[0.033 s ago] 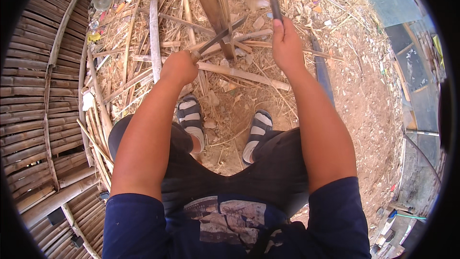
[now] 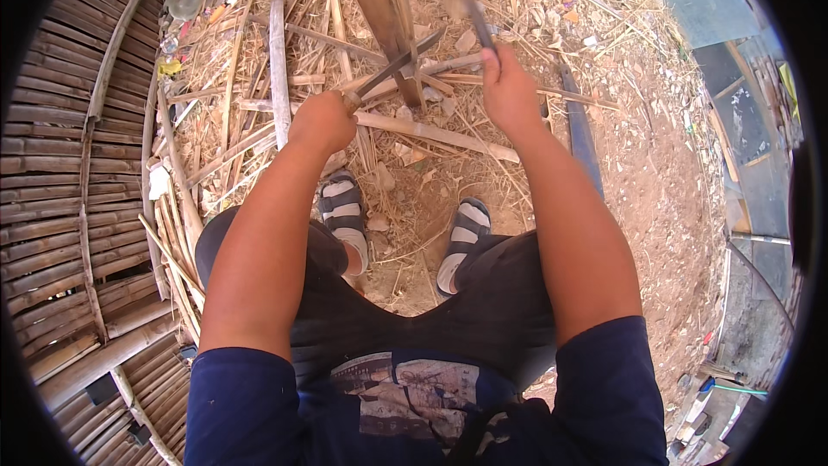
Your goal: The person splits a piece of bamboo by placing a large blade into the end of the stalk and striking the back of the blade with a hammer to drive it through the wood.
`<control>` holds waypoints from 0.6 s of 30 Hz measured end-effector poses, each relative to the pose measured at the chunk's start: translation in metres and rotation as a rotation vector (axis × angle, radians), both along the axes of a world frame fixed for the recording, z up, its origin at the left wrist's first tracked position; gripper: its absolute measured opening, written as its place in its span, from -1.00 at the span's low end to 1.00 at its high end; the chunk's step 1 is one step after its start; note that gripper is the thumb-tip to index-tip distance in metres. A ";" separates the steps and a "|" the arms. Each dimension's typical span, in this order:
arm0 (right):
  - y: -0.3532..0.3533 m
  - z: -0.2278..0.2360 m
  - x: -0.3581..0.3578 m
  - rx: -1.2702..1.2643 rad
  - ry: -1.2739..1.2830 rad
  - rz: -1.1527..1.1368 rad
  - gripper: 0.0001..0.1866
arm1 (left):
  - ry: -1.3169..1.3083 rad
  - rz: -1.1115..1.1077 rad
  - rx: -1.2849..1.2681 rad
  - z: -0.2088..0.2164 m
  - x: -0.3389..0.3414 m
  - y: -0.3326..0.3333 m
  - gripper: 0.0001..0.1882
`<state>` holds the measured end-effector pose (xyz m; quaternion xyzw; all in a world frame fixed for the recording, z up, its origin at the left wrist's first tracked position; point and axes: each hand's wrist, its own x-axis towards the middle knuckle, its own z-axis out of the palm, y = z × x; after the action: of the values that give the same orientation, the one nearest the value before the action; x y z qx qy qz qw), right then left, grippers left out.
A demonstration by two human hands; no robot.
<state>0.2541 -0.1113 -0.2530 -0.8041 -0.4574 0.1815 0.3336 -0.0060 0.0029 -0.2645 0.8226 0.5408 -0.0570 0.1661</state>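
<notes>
My left hand (image 2: 322, 128) is closed around the handle of a long-bladed knife (image 2: 388, 72). The blade slants up to the right and crosses a standing bamboo pole (image 2: 373, 2) near its lower end, where the pole looks split. How deep the blade sits in the bamboo I cannot tell. To the right of the pole, my right hand (image 2: 513, 97) grips a hammer (image 2: 477, 22). Its dark head is raised, apart from both the knife and the pole, and slightly blurred.
Bamboo strips (image 2: 440, 134) and straw litter the ground around the pole. A slatted bamboo wall (image 2: 52, 173) runs along the left. Near my right forearm lies a dark flat bar (image 2: 580, 134). Grey-blue sheets (image 2: 703, 0) stand at the far right. My sandalled feet (image 2: 345, 207) are below the knife.
The hammer and my right hand have come slightly down and to the left, toward the knife. My left hand, the knife and the pole have stayed in place.
</notes>
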 end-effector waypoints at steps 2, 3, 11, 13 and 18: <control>0.006 -0.033 0.003 -0.131 -0.096 0.017 -0.51 | 0.006 -0.011 0.020 0.000 -0.002 -0.001 -0.59; 0.010 -0.045 0.002 -0.120 -0.098 -0.012 -0.51 | 0.009 -0.017 0.031 0.000 -0.002 -0.001 -0.59; 0.004 0.034 -0.005 0.178 0.230 0.007 -0.51 | 0.041 0.005 -0.019 -0.002 0.000 0.001 -0.58; -0.004 0.038 -0.010 0.197 0.382 0.013 -0.52 | 0.039 0.011 -0.018 -0.002 -0.002 0.001 -0.59; -0.002 -0.053 -0.001 -0.091 -0.133 0.076 -0.52 | 0.055 -0.055 -0.035 0.003 0.000 0.003 -0.59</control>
<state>0.2526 -0.1133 -0.3064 -0.8108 -0.4999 0.1608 0.2585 -0.0059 0.0055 -0.2616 0.8322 0.5214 -0.0935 0.1637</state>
